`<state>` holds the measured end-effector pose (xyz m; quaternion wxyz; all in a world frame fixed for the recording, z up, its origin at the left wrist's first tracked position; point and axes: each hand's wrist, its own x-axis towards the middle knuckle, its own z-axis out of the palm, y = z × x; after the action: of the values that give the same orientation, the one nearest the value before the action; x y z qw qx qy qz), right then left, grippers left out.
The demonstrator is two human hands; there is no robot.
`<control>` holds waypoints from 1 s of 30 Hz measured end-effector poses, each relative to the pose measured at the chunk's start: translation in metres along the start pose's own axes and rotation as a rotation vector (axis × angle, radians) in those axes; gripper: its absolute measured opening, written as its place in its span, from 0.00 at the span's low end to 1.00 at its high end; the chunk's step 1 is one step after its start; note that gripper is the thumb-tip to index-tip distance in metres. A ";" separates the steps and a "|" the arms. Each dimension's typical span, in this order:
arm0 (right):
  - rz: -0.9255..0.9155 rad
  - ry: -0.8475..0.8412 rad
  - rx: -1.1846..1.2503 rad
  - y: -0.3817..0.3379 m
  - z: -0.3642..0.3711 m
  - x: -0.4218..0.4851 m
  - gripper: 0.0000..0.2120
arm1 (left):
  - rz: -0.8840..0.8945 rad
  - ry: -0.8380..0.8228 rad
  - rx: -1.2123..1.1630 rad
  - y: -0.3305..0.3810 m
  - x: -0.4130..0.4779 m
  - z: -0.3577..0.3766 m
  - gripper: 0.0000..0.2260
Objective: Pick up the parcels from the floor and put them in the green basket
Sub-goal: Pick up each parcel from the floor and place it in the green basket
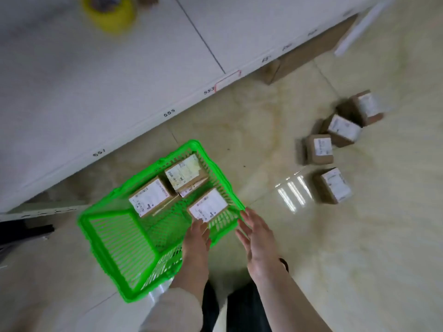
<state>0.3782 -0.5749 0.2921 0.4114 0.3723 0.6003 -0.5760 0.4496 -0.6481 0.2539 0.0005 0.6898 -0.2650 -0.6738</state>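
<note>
My left hand reaches over the near right corner of the green basket, fingers fairly straight and gripping nothing; the tips sit at the near edge of the closest parcel, though I cannot tell whether they touch it. My right hand hangs just outside the basket's right rim, fingers spread wide and holding nothing.

The basket stands on the pale tiled floor, just in front of a white shelf; its near half shows bare green slats. Towards the far end lie two more parcels, label up: a left parcel and a far parcel, with the label of another peeking out between them.

Well off to the right, four boxes are on the floor in a loose line running away from me: the nearest box, a second, a third and the furthest, blurred. Beyond them large brown cartons sit under the shelf; on its top is something yellow, too blurred to name.
</note>
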 end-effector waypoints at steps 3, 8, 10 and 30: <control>-0.034 0.006 0.069 -0.035 -0.053 -0.010 0.09 | 0.017 -0.069 0.023 -0.019 -0.043 0.050 0.19; -0.034 0.030 0.075 -0.086 -0.163 -0.009 0.12 | 0.033 -0.130 0.074 -0.076 -0.095 0.144 0.20; -0.043 0.047 0.066 -0.107 -0.205 -0.001 0.13 | 0.012 -0.142 0.076 -0.098 -0.111 0.182 0.20; -0.102 0.051 0.134 -0.353 -0.417 0.086 0.19 | -0.073 -0.154 0.116 -0.136 -0.194 0.518 0.18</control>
<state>-0.0071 -0.1818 0.3480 0.3402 0.3824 0.5889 -0.6254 0.0267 -0.2751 0.3381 -0.0843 0.6439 -0.2775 -0.7080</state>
